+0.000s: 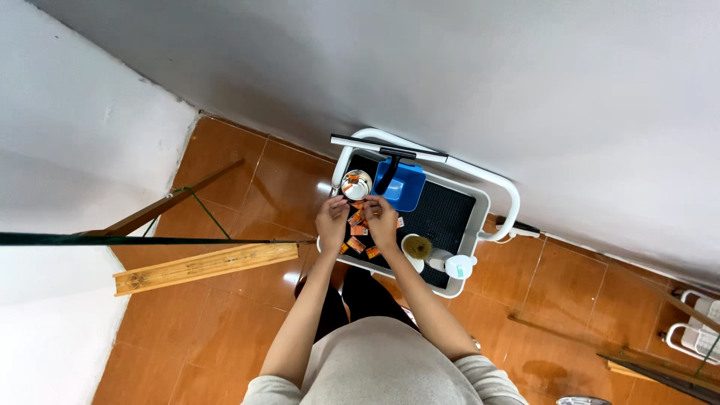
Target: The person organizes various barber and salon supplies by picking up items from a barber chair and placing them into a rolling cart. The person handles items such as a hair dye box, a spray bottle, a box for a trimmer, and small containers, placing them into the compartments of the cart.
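Both hands, left hand (331,223) and right hand (382,221), pinch an orange packet (357,218) between them above the cart (450,217).

A white cart (501,187) with a black mesh top stands on the orange tiled floor (247,187), carrying small orange packets (355,244), a metal bowl (355,184), a blue dustpan (405,186), a squeegee (386,146) and a white bottle (454,264).

Tiled room corner under white walls

Glossy orange-brown floor tiles (225,322) are catching soft light and showing pale reflections, while white walls (525,75) are meeting in a corner at the upper left. A wooden plank (206,266) and thin wooden slats (176,199) are lying on the floor by the left wall, and a white rack (694,337) is standing at the far right edge.
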